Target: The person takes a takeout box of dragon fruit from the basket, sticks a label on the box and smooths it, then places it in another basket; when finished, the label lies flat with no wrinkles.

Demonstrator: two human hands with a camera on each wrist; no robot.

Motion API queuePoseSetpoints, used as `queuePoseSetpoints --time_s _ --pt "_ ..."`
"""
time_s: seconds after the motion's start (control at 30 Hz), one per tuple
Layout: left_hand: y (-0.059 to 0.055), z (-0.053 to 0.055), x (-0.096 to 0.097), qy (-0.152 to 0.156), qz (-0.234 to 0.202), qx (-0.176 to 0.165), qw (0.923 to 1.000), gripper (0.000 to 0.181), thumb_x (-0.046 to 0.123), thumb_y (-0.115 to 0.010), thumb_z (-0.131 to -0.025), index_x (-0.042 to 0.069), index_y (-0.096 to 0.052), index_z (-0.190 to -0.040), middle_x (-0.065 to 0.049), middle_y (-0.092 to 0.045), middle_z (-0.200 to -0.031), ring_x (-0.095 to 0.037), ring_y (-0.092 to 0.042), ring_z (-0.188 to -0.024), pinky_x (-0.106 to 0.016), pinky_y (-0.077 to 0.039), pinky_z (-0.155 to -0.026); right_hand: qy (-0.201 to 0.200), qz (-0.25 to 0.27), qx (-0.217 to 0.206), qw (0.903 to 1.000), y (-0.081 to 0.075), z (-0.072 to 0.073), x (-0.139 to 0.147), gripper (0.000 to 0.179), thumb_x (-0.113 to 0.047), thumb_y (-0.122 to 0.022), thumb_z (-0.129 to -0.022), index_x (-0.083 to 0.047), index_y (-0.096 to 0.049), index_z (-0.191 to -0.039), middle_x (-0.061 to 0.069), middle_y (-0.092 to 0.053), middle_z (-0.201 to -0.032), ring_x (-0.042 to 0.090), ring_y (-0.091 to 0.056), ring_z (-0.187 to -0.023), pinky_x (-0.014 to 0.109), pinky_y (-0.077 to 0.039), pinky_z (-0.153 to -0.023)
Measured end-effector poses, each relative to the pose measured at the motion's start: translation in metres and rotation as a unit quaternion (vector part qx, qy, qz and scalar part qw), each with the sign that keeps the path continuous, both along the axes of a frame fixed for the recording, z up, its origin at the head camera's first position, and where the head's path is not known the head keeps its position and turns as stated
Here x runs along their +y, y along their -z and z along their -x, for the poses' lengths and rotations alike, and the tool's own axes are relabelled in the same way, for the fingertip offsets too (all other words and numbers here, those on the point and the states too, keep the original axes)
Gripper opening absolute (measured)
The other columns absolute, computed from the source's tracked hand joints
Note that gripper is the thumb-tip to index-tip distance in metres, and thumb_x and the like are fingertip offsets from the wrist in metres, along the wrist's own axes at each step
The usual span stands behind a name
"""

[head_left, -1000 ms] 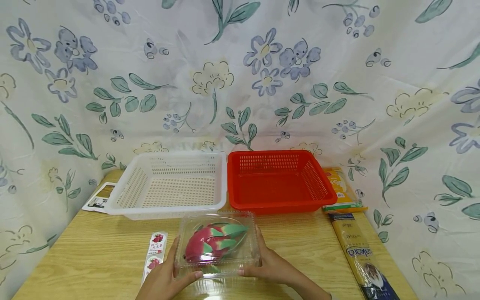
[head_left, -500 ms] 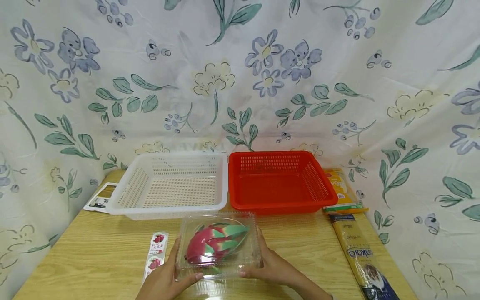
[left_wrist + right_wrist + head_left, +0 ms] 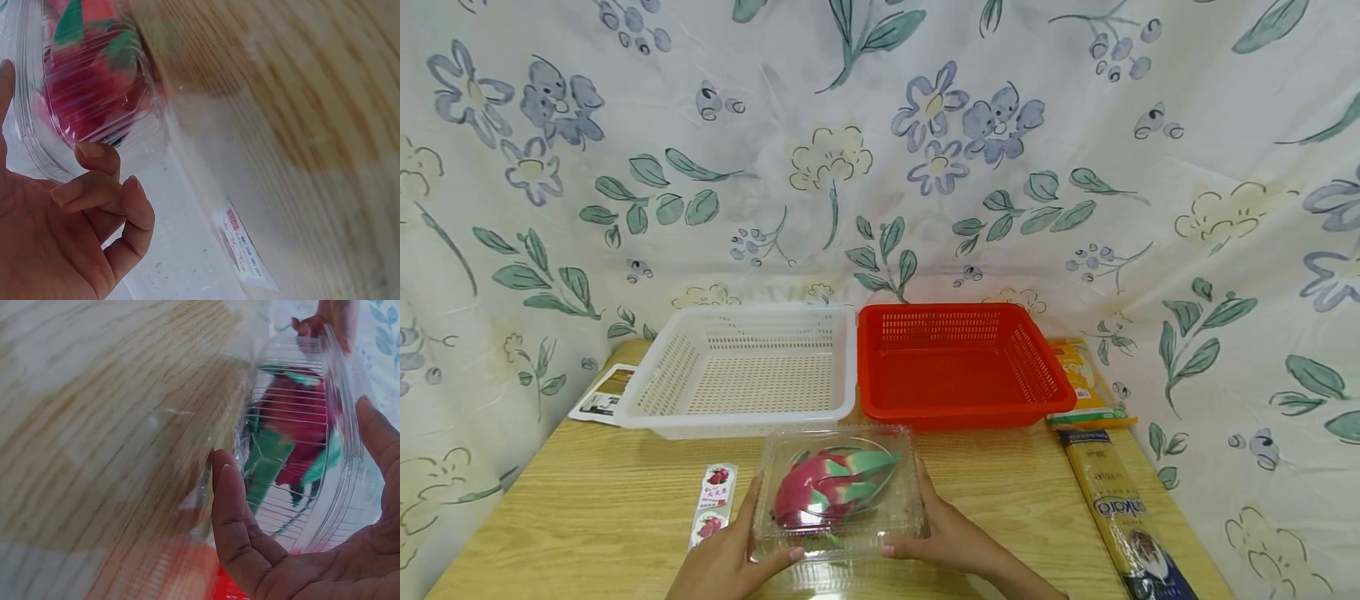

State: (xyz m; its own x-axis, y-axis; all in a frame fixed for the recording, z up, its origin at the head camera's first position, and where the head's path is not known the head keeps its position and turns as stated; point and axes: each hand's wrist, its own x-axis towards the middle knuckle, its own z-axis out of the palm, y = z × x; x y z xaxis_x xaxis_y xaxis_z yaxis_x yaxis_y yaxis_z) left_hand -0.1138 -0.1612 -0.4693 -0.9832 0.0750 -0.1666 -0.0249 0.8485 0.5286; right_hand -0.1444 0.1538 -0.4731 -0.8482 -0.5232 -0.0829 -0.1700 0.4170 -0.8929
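A clear plastic clamshell container (image 3: 887,517) with a lid is held between both hands at the front middle of the table. Inside it lies a red dragon fruit (image 3: 816,496) with green scales. My left hand (image 3: 726,554) grips the container's left side, thumb across the front and fingers bent at the wall. On the opposite side, my right hand (image 3: 951,535) holds it with the thumb at the front corner and fingers along the side. In the right wrist view the container (image 3: 337,481) is tilted above the wood. A strip of dragon fruit stickers (image 3: 712,504) lies beside my left hand.
Behind the container stand a white basket (image 3: 737,417) and a red basket (image 3: 962,412), side by side. A yellow packet (image 3: 1078,379) lies right of the red one, a long pasta packet (image 3: 1116,508) nearer, and a white packet (image 3: 602,396) far left. A floral cloth (image 3: 880,167) hangs behind.
The head view has shifted very slightly. Both hands keep their hold on the container, which stays in almost the same place.
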Motion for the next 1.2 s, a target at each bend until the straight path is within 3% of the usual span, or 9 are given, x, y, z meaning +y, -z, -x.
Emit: queuePoseSetpoints --time_s 0.2,0.37,0.47,0.57,0.67,0.77,0.9,1.0,1.2 --pt "0.000 0.001 -0.006 0.014 0.009 0.001 0.9999 0.110 0.066 -0.070 -0.079 0.018 -0.014 -0.160 0.003 -0.051 -0.070 -0.014 -0.050 -0.064 -0.037 -0.046 -0.058 0.003 0.010 -0.021 0.9997 0.003 0.000 0.001 0.126 -0.036 -0.080 -0.084 -0.025 0.024 -0.156 0.030 -0.012 -0.161 0.048 -0.039 -0.136 0.061 -0.042 -0.102" --pt "0.000 0.001 -0.015 0.024 0.005 0.009 0.9997 0.107 0.066 -0.071 -0.077 0.019 -0.021 -0.160 -0.008 -0.070 -0.099 -0.021 -0.063 -0.084 -0.053 -0.055 -0.076 0.005 0.022 -0.022 0.9995 0.006 -0.001 0.002 0.125 -0.036 -0.080 -0.084 -0.022 0.022 -0.157 0.031 -0.015 -0.160 0.046 -0.042 -0.134 0.060 -0.042 -0.101" --pt "0.000 0.000 -0.019 0.030 -0.008 0.003 0.9995 0.108 0.064 -0.073 -0.076 0.023 -0.019 -0.160 -0.004 -0.069 -0.098 -0.016 -0.061 -0.079 -0.044 -0.053 -0.068 0.003 0.027 -0.018 0.9995 0.008 -0.002 0.002 0.125 -0.036 -0.079 -0.084 -0.028 0.022 -0.156 0.031 -0.015 -0.160 0.046 -0.040 -0.135 0.060 -0.041 -0.102" --pt "0.001 -0.001 -0.024 0.034 -0.014 0.008 0.9993 0.111 0.063 -0.077 -0.073 0.024 -0.019 -0.159 0.006 -0.053 -0.080 -0.006 -0.046 -0.065 -0.029 -0.042 -0.057 -0.001 0.033 -0.018 0.9993 0.006 -0.003 0.001 0.125 -0.035 -0.080 -0.084 -0.029 0.023 -0.155 0.032 -0.014 -0.160 0.047 -0.042 -0.134 0.058 -0.042 -0.102" --pt "0.004 -0.003 -0.031 0.037 -0.030 0.022 0.9986 0.115 0.061 -0.081 -0.070 0.020 -0.020 -0.159 0.006 -0.044 -0.080 -0.003 -0.035 -0.058 -0.023 -0.033 -0.051 -0.002 0.037 -0.024 0.9990 0.004 -0.004 0.001 0.125 -0.033 -0.080 -0.085 -0.025 0.023 -0.156 0.034 -0.014 -0.159 0.044 -0.047 -0.131 0.055 -0.045 -0.100" --pt "0.006 -0.001 -0.042 0.036 -0.053 0.019 0.9978 0.119 0.057 -0.085 -0.067 0.016 -0.021 -0.159 0.002 -0.044 -0.086 -0.003 -0.034 -0.057 -0.022 -0.032 -0.050 0.000 0.038 -0.030 0.9988 0.003 -0.004 0.001 0.125 -0.033 -0.080 -0.085 -0.023 0.023 -0.156 0.035 -0.016 -0.158 0.041 -0.051 -0.127 0.053 -0.047 -0.099" --pt "0.009 0.000 -0.059 0.017 -0.079 -0.008 0.9967 0.121 0.048 -0.090 -0.064 0.017 -0.020 -0.159 -0.006 -0.052 -0.102 -0.009 -0.048 -0.070 -0.027 -0.043 -0.059 0.001 0.038 -0.031 0.9988 0.005 -0.005 0.001 0.125 -0.033 -0.079 -0.085 -0.022 0.023 -0.156 0.036 -0.017 -0.157 0.041 -0.053 -0.125 0.054 -0.047 -0.098" --pt "0.010 0.000 -0.069 0.003 -0.064 -0.004 0.9979 0.123 0.046 -0.092 -0.061 0.015 -0.022 -0.157 -0.008 -0.052 -0.110 -0.015 -0.052 -0.081 -0.031 -0.046 -0.065 0.001 0.040 -0.032 0.9987 0.006 -0.004 0.001 0.125 -0.032 -0.079 -0.085 -0.021 0.023 -0.156 0.037 -0.018 -0.156 0.039 -0.055 -0.123 0.053 -0.049 -0.097" --pt "0.012 0.002 -0.081 -0.015 -0.008 0.044 0.9989 0.116 0.049 -0.090 -0.063 0.005 -0.030 -0.152 -0.006 -0.047 -0.101 -0.013 -0.043 -0.071 -0.028 -0.036 -0.057 -0.003 0.050 -0.048 0.9976 0.007 -0.005 0.002 0.123 -0.032 -0.078 -0.086 -0.022 0.023 -0.156 0.038 -0.023 -0.154 0.034 -0.061 -0.117 0.046 -0.053 -0.093"
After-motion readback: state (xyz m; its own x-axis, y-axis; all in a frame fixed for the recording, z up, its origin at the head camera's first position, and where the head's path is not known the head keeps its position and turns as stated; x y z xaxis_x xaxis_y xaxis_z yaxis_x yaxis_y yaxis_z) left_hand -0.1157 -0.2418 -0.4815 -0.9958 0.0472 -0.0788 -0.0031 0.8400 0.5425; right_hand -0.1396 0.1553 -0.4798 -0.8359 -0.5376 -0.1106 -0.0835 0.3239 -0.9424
